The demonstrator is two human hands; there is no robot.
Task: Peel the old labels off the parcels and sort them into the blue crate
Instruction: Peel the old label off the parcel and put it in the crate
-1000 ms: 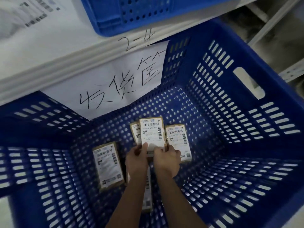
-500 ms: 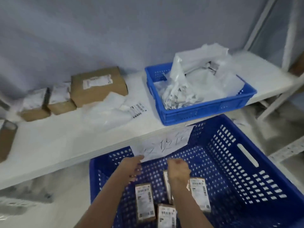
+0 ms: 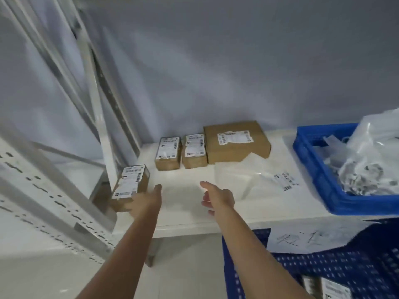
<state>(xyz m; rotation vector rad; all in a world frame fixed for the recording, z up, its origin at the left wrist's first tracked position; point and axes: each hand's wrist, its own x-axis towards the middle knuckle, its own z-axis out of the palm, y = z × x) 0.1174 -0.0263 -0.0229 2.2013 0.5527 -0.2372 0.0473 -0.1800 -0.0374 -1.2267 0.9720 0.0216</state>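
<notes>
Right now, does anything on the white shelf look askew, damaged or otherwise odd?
Mostly the nearest small parcel: it sits at the shelf's left edge, tilted against the rack upright, while the other three boxes lie flat in a row. The second box in that row has a wrinkled, partly lifted label. Both hands, left and right, are empty.

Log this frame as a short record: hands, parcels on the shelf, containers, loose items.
left hand: open, at the near small parcel on the shelf's left edge; no grip visible
right hand: open, above the shelf, holding nothing
back row: two small parcels, one large box, all labelled
small blue bin: white wrappers
blue crate: below shelf, paper sign
loose: clear bag
</notes>
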